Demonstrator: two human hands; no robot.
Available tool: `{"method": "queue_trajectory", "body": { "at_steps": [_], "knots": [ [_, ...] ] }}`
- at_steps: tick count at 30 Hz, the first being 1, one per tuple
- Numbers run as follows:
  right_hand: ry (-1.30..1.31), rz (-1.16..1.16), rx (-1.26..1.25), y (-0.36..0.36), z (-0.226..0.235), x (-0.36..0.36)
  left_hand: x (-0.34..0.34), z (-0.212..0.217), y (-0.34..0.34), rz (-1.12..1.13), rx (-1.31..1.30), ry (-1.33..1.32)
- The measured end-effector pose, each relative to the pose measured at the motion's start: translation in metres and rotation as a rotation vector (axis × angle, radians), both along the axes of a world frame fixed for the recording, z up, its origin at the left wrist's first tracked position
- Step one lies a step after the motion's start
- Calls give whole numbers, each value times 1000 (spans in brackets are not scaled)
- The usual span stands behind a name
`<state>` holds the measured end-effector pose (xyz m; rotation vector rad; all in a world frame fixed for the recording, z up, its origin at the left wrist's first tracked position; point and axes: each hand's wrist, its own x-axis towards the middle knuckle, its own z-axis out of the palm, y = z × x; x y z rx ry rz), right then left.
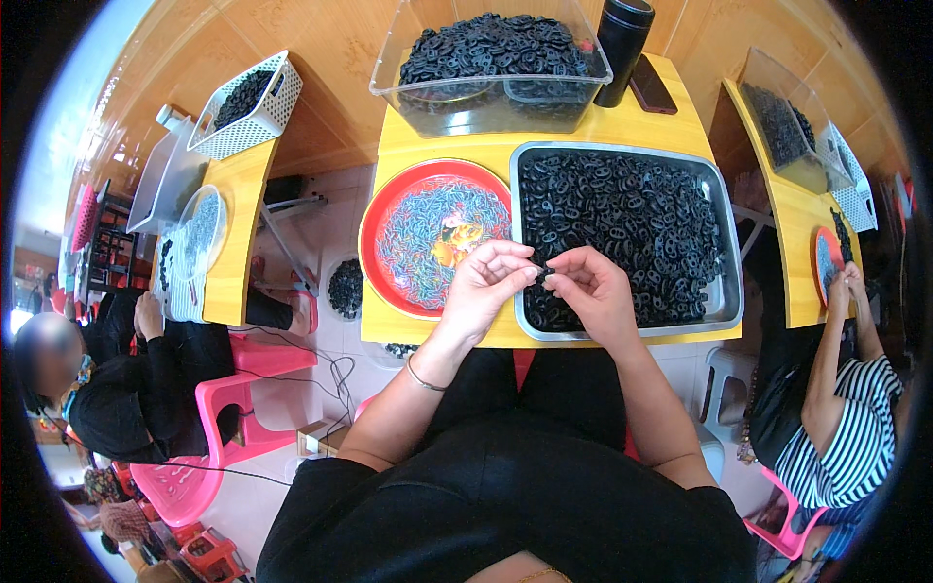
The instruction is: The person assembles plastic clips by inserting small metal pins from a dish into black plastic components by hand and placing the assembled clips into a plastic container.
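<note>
1. Evidently for fine control, the left hand (486,284) and the right hand (597,296) meet fingertip to fingertip, both pinched together on a small dark piece (542,276); whether they grip anything else, I cannot tell.
2. That piece sits above the near-left part of the shallow rectangular silver metal tray (717,296) of black oval plastic pieces (622,209), probably so drops land inside.
3. Just left, a round red-rimmed tray (369,238) of thin silvery bits (413,233) likely suits left-hand reach.

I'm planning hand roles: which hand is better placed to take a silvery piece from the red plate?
Probably the left hand: it is at the red plate's right edge, while the right hand is farther off, over the metal tray.
</note>
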<state>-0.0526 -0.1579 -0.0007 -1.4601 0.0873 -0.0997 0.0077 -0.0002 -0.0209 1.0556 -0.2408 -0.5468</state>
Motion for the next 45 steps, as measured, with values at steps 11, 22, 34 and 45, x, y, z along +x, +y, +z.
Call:
{"method": "queue_trajectory", "body": {
  "at_steps": [11,22,34,45],
  "knots": [
    [31,-56,-112,2,4,-3,-4,7,-2,8,62,-108],
    [68,24,54,0,5,-1,-7,12,-4,30,77,-124],
    [73,20,168,0,4,-2,-12,10,-8,-22,42,-145],
    [-170,-92,-336,-6,21,0,-7,16,-2,-21,138,-153]
  ]
}}
